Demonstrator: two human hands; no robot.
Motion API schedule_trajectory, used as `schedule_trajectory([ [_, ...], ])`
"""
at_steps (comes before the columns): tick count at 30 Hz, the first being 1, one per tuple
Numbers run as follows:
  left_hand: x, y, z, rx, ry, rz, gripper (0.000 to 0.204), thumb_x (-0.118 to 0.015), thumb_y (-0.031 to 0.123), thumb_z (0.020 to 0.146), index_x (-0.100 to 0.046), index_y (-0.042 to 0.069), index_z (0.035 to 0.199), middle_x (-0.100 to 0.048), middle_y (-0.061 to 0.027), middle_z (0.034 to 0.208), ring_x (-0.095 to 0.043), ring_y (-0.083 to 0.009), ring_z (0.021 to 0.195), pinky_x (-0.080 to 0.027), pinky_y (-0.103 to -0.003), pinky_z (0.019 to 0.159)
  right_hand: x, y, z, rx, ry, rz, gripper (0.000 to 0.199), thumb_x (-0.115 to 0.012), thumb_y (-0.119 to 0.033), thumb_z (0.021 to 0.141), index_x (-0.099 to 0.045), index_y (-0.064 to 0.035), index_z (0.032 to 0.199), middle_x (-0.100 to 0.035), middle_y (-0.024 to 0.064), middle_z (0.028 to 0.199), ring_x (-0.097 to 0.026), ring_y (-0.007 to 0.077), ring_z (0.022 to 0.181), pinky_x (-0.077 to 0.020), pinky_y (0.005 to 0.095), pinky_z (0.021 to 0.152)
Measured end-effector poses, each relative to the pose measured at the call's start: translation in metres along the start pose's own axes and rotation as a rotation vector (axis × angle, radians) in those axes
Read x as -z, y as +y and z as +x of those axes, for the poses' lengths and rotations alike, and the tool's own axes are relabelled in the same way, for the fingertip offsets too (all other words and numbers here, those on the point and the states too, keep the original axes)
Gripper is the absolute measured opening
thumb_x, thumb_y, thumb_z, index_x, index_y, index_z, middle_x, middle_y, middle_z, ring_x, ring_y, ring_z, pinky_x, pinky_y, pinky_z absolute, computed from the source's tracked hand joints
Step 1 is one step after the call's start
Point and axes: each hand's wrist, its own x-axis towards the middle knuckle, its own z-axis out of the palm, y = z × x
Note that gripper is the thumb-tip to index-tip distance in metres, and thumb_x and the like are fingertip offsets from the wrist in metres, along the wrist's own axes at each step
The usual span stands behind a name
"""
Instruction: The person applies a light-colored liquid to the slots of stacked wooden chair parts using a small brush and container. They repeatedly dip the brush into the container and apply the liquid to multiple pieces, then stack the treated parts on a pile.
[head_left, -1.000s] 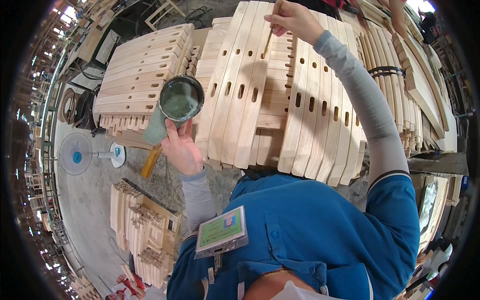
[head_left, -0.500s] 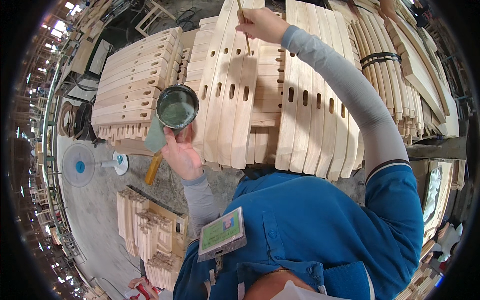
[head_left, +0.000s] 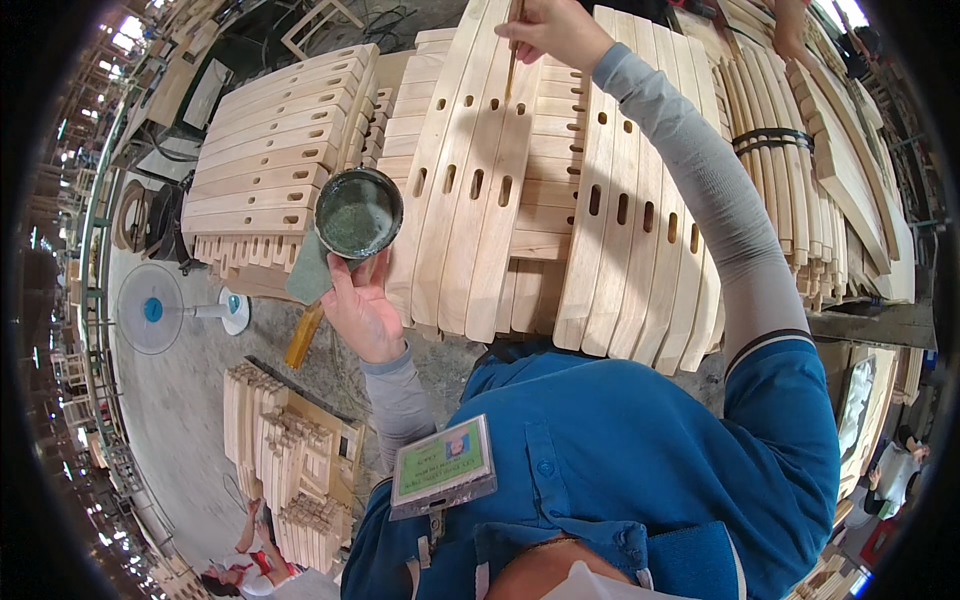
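My left hand [head_left: 365,315] is closed round the lower side of a dark round cup [head_left: 358,213], its mouth turned up, with murky greenish liquid inside. A pale green flat piece [head_left: 308,270] shows beside the cup; whether my fingers touch it I cannot tell. Up ahead, my right hand [head_left: 560,38] pinches a thin wooden stick [head_left: 511,78]. The stick points down over a row of pale wooden boards [head_left: 455,235] with oval slots, its tip near the small slots in their upper part. Whether the tip touches wood is unclear.
More slotted boards [head_left: 625,270] lie to the right, and another stack [head_left: 270,150] to the left. Strapped wood strips [head_left: 775,170] stand far right. A floor fan [head_left: 152,308], a yellow bar [head_left: 302,338] and stacked wooden parts [head_left: 290,450] are at left. People work nearby.
My right hand has carried the stick slightly leftward over the boards, from the rightmost small slot toward the neighbouring one. My left hand keeps the cup nearly in place.
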Motion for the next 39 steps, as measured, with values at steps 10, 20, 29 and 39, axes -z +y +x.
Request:
schedule_trajectory([
  [10, -0.006, 0.005, -0.002, 0.022, -0.019, 0.022, 0.034, -0.043, 0.018, 0.090, -0.041, -0.002, 0.117, -0.051, -0.0103, 0.111, -0.052, -0.0234, 0.098, -0.045, -0.045, 0.088, -0.026, 0.038, 0.031, -0.159, -0.030, 0.212, 0.010, -0.057, -0.004, 0.077, -0.052, 0.0043, 0.077, -0.057, 0.0101, 0.061, -0.060, 0.0188, 0.052, -0.0511, 0.0281, 0.045],
  [20, -0.008, 0.009, -0.002, -0.024, 0.010, 0.026, 0.031, -0.043, 0.018, 0.090, -0.045, -0.004, 0.113, -0.052, -0.0110, 0.108, -0.055, -0.0225, 0.094, -0.047, -0.041, 0.084, -0.031, 0.008, 0.015, 0.377, -0.057, -0.307, 0.007, -0.060, -0.009, 0.067, -0.058, -0.0033, 0.070, -0.058, 0.0164, 0.066, -0.059, 0.0306, 0.064, -0.0452, 0.0366, 0.058],
  [29, -0.009, 0.033, 0.001, -0.063, 0.007, 0.094, 0.033, -0.040, 0.013, 0.089, -0.040, -0.002, 0.118, -0.045, -0.0107, 0.118, -0.050, -0.0231, 0.098, -0.046, -0.043, 0.088, -0.030, -0.008, 0.014, 0.093, -0.143, -0.195, 0.018, -0.064, -0.013, 0.072, -0.053, 0.0006, 0.068, -0.059, 0.0136, 0.062, -0.060, 0.0216, 0.054, -0.0471, 0.0323, 0.051],
  [39, -0.035, 0.043, 0.009, -0.196, -0.016, 0.081, 0.029, -0.044, 0.011, 0.088, -0.044, -0.001, 0.115, -0.050, -0.0094, 0.114, -0.051, -0.0207, 0.101, -0.050, -0.042, 0.081, 0.013, -0.018, -0.021, 0.148, 0.100, 0.070, 0.009, -0.063, -0.003, 0.071, -0.058, 0.0034, 0.076, -0.060, 0.0103, 0.065, -0.059, 0.0145, 0.058, -0.0480, 0.0249, 0.054],
])
